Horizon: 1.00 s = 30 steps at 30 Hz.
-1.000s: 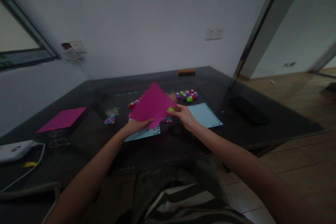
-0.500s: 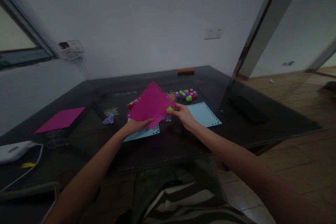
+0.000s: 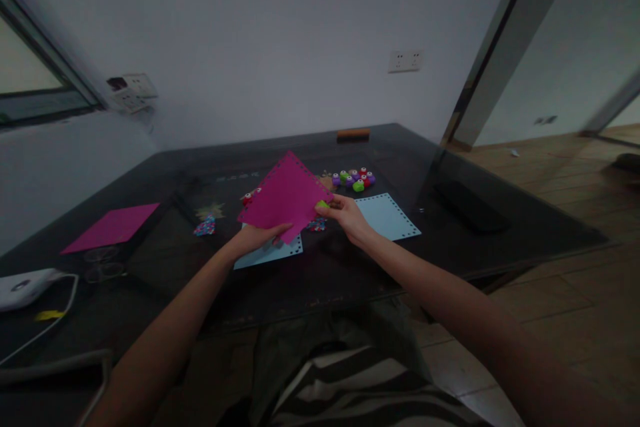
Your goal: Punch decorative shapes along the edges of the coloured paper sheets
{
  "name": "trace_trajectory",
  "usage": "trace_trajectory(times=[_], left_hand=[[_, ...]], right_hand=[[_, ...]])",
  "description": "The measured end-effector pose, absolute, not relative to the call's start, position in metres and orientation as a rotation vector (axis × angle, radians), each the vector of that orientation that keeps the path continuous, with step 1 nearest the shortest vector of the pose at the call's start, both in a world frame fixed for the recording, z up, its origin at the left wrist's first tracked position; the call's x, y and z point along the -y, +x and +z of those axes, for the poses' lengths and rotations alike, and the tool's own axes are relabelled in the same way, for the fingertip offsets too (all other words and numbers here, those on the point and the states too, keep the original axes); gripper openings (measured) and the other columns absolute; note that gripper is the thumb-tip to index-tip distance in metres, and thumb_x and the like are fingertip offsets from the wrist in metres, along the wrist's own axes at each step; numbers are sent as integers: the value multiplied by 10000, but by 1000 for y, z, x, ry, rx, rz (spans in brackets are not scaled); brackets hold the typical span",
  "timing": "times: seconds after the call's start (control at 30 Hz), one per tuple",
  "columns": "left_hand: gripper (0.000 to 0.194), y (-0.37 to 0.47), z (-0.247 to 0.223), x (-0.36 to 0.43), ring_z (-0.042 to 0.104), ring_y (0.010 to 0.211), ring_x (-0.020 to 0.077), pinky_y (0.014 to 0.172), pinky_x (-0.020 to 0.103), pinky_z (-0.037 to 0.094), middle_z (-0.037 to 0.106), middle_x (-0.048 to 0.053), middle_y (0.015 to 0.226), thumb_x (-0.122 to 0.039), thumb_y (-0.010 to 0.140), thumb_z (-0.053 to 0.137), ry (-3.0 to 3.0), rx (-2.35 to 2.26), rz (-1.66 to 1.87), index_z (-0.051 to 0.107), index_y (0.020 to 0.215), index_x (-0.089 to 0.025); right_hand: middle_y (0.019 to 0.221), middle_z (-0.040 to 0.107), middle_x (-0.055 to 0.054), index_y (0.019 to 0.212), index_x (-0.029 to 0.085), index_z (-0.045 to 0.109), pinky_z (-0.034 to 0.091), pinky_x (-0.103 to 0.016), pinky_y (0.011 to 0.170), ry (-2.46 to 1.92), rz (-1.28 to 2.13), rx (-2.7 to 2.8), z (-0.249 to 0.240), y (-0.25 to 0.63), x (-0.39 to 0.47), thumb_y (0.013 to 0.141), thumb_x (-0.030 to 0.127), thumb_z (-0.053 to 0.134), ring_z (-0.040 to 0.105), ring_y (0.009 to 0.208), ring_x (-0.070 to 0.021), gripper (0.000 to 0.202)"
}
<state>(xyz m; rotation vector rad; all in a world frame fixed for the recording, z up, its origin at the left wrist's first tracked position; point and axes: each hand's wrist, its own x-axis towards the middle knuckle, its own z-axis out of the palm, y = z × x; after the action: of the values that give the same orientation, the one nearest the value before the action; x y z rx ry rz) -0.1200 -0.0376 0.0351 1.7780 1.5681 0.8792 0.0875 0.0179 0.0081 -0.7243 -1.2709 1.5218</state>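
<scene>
A magenta sheet of paper (image 3: 285,193), with small holes along its two far edges, is held tilted above the table. My left hand (image 3: 255,239) grips its near left part, thumb on top. My right hand (image 3: 347,213) is closed on a small green craft punch (image 3: 323,205) at the sheet's right corner. Below the sheet lies a pale blue sheet (image 3: 273,255), partly covered. Another pale blue sheet with edge holes (image 3: 387,217) lies right of my right hand. Bits of coloured material (image 3: 317,224) show between my hands, partly hidden.
Several coloured punches (image 3: 354,179) are clustered behind my right hand. Red ones (image 3: 247,199) peek out left of the sheet. On the dark table (image 3: 320,287) also lie a magenta sheet (image 3: 110,228), a colourful small pile (image 3: 205,225), a black slab (image 3: 470,207) and a white device with a cable (image 3: 25,288).
The view has shifted very slightly. Both hands keep their hold on the magenta sheet and the green punch, with the punch still at the right corner.
</scene>
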Motion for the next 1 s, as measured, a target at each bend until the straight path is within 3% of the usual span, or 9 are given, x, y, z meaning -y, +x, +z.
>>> trace_trajectory(times=[0.23, 0.67, 1.0], left_hand=[[362, -125, 21, 33, 508, 506, 140, 673, 269, 448, 549, -5, 501, -462, 760, 555, 1858, -1482, 749, 503, 511, -205], [379, -123, 19, 31, 466, 438, 118, 609, 262, 451, 505, -19, 450, -471, 782, 521, 1823, -1499, 775, 480, 522, -198], [354, -120, 25, 31, 508, 511, 151, 687, 289, 477, 528, -2, 461, -465, 749, 537, 1849, -1524, 853, 490, 504, -213]], right_hand=[[806, 704, -23, 781, 188, 682, 480, -337, 800, -728, 1526, 1250, 7, 88, -21, 510, 331, 809, 633, 744, -174, 332], [818, 703, -49, 816, 149, 688, 489, -353, 804, -718, 1560, 1312, 5, 88, -22, 550, 330, 800, 640, 735, -173, 341], [862, 702, -57, 837, 147, 677, 485, -329, 800, -742, 1545, 1333, 4, 87, -21, 550, 296, 807, 640, 757, -162, 348]])
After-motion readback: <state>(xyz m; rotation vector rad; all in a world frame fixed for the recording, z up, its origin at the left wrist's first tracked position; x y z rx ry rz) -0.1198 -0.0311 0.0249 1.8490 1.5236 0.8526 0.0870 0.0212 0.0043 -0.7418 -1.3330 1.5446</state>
